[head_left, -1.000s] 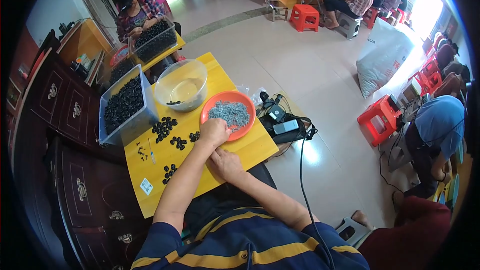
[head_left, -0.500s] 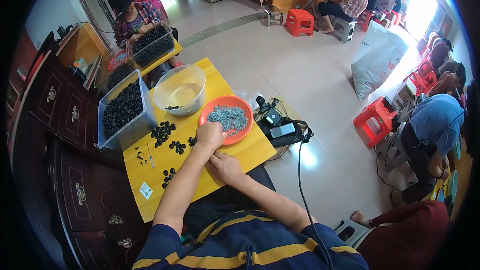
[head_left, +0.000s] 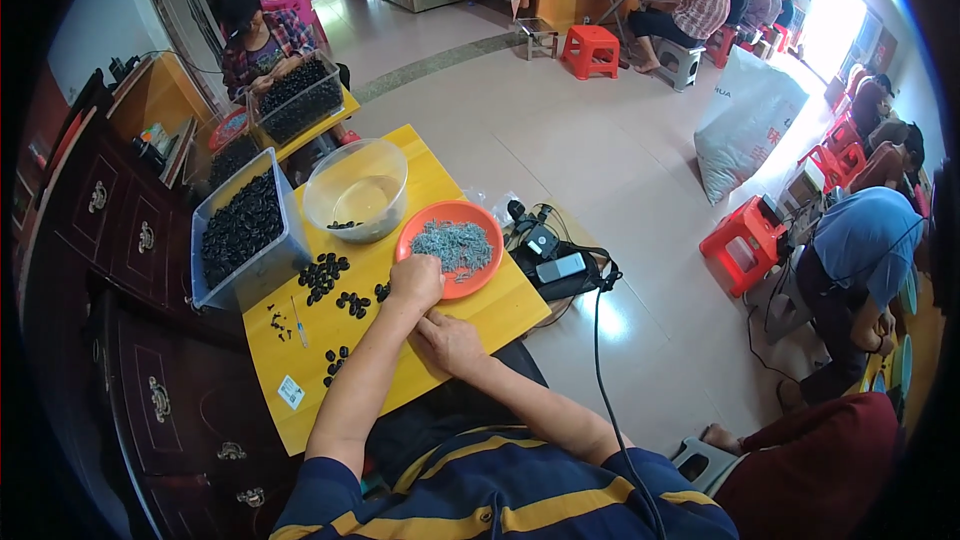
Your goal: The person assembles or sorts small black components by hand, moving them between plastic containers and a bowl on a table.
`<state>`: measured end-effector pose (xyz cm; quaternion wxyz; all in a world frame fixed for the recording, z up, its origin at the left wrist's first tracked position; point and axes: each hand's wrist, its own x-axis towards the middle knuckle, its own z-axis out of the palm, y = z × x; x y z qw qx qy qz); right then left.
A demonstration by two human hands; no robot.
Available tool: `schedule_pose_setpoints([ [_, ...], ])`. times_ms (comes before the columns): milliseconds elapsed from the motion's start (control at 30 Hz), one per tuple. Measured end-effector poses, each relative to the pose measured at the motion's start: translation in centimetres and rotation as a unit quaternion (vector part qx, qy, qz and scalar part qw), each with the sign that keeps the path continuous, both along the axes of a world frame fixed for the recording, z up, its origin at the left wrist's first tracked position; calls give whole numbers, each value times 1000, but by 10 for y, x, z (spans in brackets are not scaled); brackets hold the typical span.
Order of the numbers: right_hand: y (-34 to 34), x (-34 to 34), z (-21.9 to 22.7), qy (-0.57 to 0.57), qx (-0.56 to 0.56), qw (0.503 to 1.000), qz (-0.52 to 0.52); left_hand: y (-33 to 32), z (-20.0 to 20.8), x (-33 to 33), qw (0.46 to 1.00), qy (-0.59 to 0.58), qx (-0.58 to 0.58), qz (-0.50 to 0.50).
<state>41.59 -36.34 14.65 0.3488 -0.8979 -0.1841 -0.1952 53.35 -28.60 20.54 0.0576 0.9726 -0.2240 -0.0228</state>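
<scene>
Small grey pin-like pieces (head_left: pixel 455 243) in the orange bowl (head_left: pixel 477 283) could spill if the curled left hand (head_left: pixel 416 282) knocks its rim; whether it or the right hand (head_left: pixel 452 342) grips anything, I cannot tell.

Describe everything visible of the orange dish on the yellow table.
The orange dish is round and shallow, with a raised rim, and looks like plastic. It sits upright on the yellow table, near the table's right edge. It holds a loose spread of small grey-blue pieces, with bare orange showing around them. The left hand covers part of its lower-left rim in this view; whether they touch is unclear.
</scene>
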Motion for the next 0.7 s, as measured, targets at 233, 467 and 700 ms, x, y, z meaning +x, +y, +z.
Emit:
schedule_pose_setpoints([
  [233, 0, 1, -7, 3, 3, 1000, -5, -6, 5, 3, 1000, 3, 27, -15],
  [467, -1, 1, -4, 6, 3, 1000, 2, -1, 2, 3, 999, 8, 22, -42],
  [700, -2, 1, -1, 22, 17, 1000, 2, 10, -2, -3, 991, -33, -116, -57],
])
